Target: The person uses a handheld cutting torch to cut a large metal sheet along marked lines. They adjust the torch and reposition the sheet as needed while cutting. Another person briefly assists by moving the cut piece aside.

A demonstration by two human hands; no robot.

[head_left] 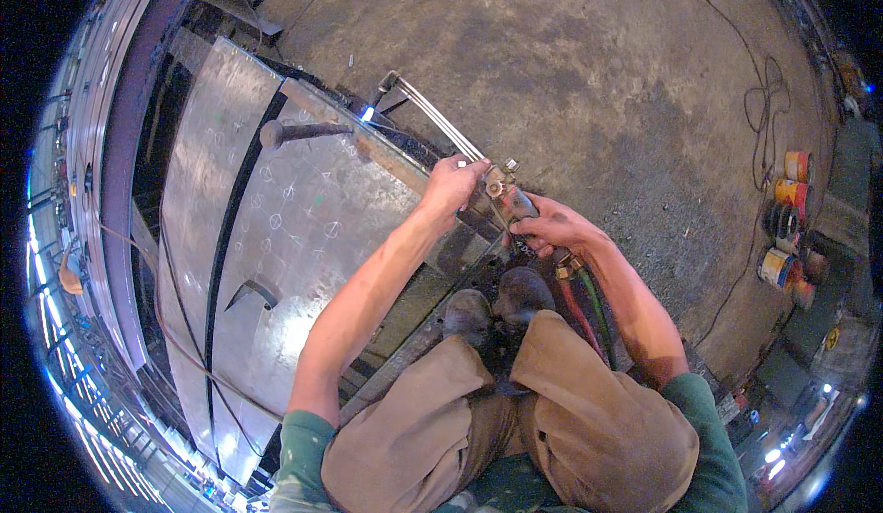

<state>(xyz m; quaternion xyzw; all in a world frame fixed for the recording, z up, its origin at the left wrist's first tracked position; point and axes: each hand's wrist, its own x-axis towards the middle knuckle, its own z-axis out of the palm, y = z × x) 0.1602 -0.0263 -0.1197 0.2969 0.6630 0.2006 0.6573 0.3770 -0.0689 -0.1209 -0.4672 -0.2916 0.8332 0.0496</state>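
Note:
My right hand (556,226) is wrapped round the handle of a cutting torch (444,126). Its long metal tubes run away from me toward the edge of a marked steel plate (303,202), and a bright flame (368,114) glows by the bent head at that edge. With closed fingers, my left hand (451,187) grips the front of the torch beside its valves, close to the plate's edge. Red and green hoses (589,306) hang from the torch's rear. On the plate lies a hammer (273,134), its handle pointing toward the flame.
A curved metal piece (250,292) rests on the plate, and a dark cable (210,329) crosses it. Long steel beams (124,191) stand at the left. Several paint cans (793,195) and a loose cable (771,99) are on the concrete floor (570,44) at the right.

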